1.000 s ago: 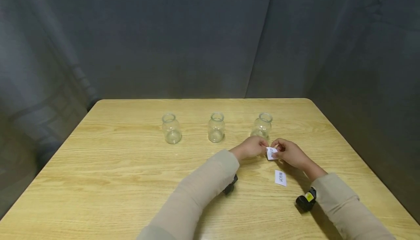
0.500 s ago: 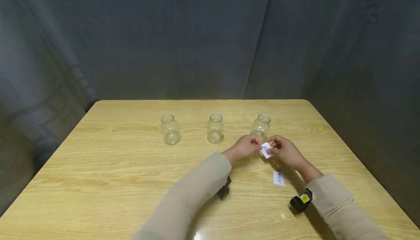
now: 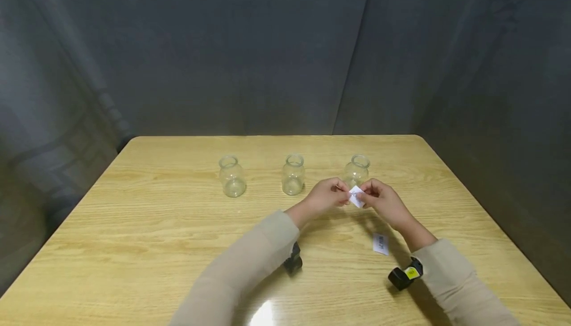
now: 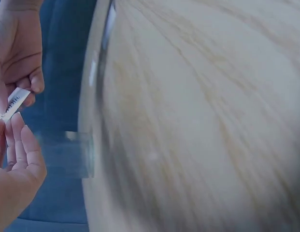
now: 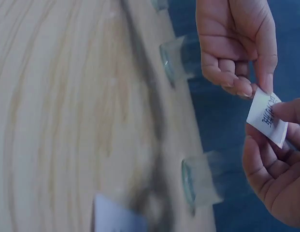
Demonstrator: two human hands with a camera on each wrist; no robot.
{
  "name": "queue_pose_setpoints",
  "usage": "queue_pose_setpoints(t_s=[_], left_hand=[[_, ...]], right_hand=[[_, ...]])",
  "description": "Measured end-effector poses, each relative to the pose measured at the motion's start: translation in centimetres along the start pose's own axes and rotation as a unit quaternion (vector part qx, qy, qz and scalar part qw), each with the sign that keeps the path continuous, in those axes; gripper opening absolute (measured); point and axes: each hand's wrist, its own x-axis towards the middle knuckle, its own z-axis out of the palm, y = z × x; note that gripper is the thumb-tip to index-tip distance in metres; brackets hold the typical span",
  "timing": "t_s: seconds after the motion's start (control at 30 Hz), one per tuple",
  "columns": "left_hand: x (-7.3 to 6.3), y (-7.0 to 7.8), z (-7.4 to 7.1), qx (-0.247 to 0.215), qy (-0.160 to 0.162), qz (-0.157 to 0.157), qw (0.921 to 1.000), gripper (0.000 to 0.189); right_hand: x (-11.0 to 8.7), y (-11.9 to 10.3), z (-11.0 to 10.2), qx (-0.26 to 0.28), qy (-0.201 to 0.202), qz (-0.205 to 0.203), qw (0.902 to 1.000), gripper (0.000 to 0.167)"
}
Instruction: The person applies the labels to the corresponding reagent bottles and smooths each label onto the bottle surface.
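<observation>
Both hands meet in front of the right glass jar (image 3: 358, 168) and hold a small white label (image 3: 356, 197) with dark print between them. One corner of the label is pinched by the left hand (image 3: 324, 194), as the right wrist view shows. From the other side the right hand (image 3: 387, 204) grips it, thumb laid over the printed face (image 5: 267, 116). The label is off the table and tilted. A second white label (image 3: 380, 244) lies flat on the table below the right hand. The hands partly hide the lower part of the right jar.
A middle glass jar (image 3: 293, 177) and a left glass jar (image 3: 232, 178) stand upright in a row with the right one on the wooden table (image 3: 156, 232). Dark grey curtains (image 3: 223, 53) hang behind and beside the table. Black wrist cameras (image 3: 405, 275) hang under the sleeves.
Both hands have moved slightly left and up with the label, which has turned to stand cornerwise between them. The jars and the second label stay in place.
</observation>
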Motion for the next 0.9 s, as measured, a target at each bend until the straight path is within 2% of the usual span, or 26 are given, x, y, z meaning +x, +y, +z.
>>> queue_pose_setpoints(t_s=[0.33, 0.57, 0.8, 0.9], left_hand=[[-1.9, 1.0, -1.7, -0.028, 0.003, 0.017, 0.9994, 0.01], [-3.5, 1.4, -3.1, -0.069, -0.012, 0.029, 0.9971, 0.012], [-6.2, 3.8, -3.9, -0.051, -0.033, 0.021, 0.9979, 0.013], [-6.0, 2.9, -4.3, -0.059, -0.049, 0.021, 0.9969, 0.014]], right_hand=[[-0.1, -1.9, 1.2, 0.079, -0.009, -0.037, 0.9962, 0.018], [-0.1, -2.8, 2.2, 0.126, -0.007, -0.073, 0.9893, 0.018], [-0.3, -3.3, 2.8, 0.135, -0.014, -0.083, 0.9872, 0.017], [-0.4, -3.6, 2.9, 0.134, -0.017, -0.086, 0.987, 0.018]])
